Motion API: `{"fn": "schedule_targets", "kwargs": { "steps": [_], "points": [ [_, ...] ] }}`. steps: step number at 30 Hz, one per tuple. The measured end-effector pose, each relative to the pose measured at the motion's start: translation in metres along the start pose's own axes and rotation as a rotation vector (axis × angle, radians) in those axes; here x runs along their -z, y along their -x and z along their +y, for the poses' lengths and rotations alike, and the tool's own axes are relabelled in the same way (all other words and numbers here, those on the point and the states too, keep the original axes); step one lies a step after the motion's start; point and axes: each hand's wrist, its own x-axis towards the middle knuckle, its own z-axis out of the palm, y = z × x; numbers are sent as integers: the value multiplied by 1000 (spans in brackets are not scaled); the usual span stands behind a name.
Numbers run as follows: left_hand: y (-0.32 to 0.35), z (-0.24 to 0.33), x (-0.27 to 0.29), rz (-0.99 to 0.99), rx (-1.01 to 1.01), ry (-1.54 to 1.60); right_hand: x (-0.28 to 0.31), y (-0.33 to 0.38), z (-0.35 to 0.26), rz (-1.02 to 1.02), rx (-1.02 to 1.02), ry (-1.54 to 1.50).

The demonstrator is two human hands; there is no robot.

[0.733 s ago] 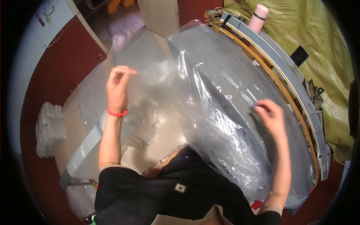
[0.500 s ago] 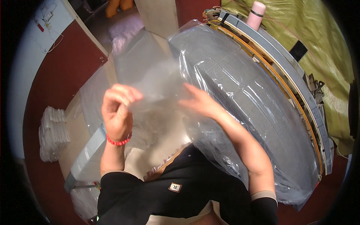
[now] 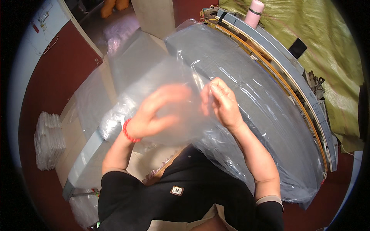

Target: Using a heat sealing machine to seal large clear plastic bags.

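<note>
I hold a clear plastic bag (image 3: 173, 77) up in front of my chest. My left hand (image 3: 158, 113), with a red band at the wrist, shows blurred through the film and grips the bag from the left. My right hand (image 3: 221, 102) pinches the bag's upper edge close beside it. The film drapes down over a large grey slab wrapped in plastic (image 3: 262, 100) that lies on the long sealing machine (image 3: 293, 77).
A pink bottle (image 3: 255, 11) stands at the machine's far end. An olive tarpaulin (image 3: 327, 46) lies to the right. More clear film covers a bench (image 3: 96, 111) on the left, and a stack of white bags (image 3: 48, 140) sits on the red floor.
My right hand came in from the far right of the slab to meet my left hand at the centre. Both hands now bunch the bag between them.
</note>
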Motion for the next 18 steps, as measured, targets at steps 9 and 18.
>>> {"fn": "schedule_targets", "kwargs": {
  "steps": [9,18],
  "points": [
    [-40,-26,68,30,187,-122,-12,29,-34,-320,-340,471],
    [-51,-8,254,-210,310,-1021,86,4,-230,987,447,1840]
  ]
}}
